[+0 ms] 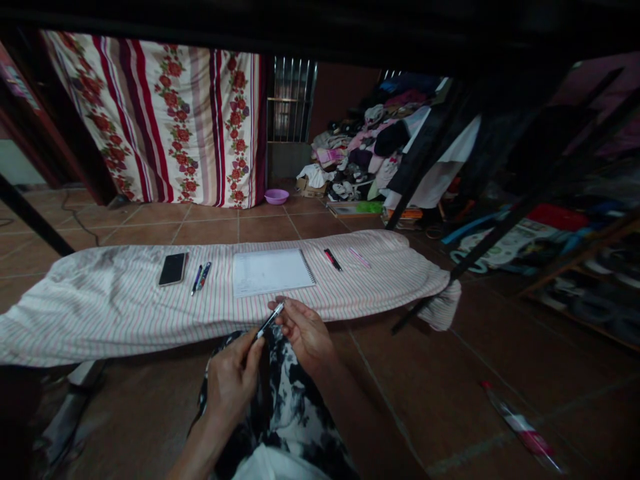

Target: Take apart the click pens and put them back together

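Both my hands hold one pen [269,321] above my lap. My left hand [231,380] grips its lower end with closed fingers. My right hand [304,331] pinches the upper end near the tip. Just beyond them lies a striped cloth [125,310] spread on the floor. On it rest a spiral notebook [271,271], a black phone [173,269], two pens [200,277] side by side, a red and black pen [333,259] and a pink pen [359,257].
A flowered curtain [165,113] hangs at the back. A purple bowl [277,196] sits on the tiled floor. A heap of clothes [370,147] is piled back right. Dark metal bars [480,253] slant at right. A wrapped object [523,427] lies on the floor front right.
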Motion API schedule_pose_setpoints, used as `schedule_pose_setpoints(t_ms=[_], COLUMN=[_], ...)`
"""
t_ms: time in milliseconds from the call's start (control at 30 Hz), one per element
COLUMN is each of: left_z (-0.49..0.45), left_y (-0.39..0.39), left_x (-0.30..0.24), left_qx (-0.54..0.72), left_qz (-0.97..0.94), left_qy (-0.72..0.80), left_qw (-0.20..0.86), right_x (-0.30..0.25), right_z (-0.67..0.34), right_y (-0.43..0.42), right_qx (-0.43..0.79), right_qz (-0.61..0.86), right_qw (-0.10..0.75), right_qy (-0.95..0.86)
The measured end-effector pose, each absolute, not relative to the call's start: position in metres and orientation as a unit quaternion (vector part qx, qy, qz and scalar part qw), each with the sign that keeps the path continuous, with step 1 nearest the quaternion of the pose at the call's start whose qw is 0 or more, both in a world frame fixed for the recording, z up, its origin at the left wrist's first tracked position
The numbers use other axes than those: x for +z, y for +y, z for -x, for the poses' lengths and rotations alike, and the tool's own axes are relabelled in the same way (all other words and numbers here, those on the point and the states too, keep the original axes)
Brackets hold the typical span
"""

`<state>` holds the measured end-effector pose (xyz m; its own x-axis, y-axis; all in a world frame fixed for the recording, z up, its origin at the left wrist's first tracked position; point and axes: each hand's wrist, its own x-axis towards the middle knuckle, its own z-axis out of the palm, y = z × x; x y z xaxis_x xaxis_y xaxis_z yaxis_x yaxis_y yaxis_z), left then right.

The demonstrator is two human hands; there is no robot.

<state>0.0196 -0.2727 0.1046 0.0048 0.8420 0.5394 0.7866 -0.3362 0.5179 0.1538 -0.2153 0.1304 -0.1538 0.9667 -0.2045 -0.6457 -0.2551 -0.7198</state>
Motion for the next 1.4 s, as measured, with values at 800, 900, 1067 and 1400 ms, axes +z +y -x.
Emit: schedule_pose_setpoints(t_ms=[800,900,1067,1400], left_z=[-0.033,-0.034,-0.036,-0.034], left_y=[-0.266,-0.265,-0.262,-0.274], left_x=[0.105,0.103,0.102,0.119], left_qx=[0.334,0.341,0.424,0.544], left_qz=[-0.747,-0.745,-0.684,-0.435], left_qy=[0.542,0.559,0.578,0.327], left_qw=[-0.189,-0.125,0.139,0.639], right_x=[0.118,0.118,0.115,0.109], right_z=[-0.163,-0.163,-0.167,-0.18], right_y=[-0.208,-0.209,-0.207,-0.193], right_qx=[0.705,0.704,0.723,0.766], right_qz=[0.349,0.349,0.325,0.323], right_qw=[0.582,0.586,0.58,0.556], right_qy=[-0.204,-0.201,-0.187,-0.004])
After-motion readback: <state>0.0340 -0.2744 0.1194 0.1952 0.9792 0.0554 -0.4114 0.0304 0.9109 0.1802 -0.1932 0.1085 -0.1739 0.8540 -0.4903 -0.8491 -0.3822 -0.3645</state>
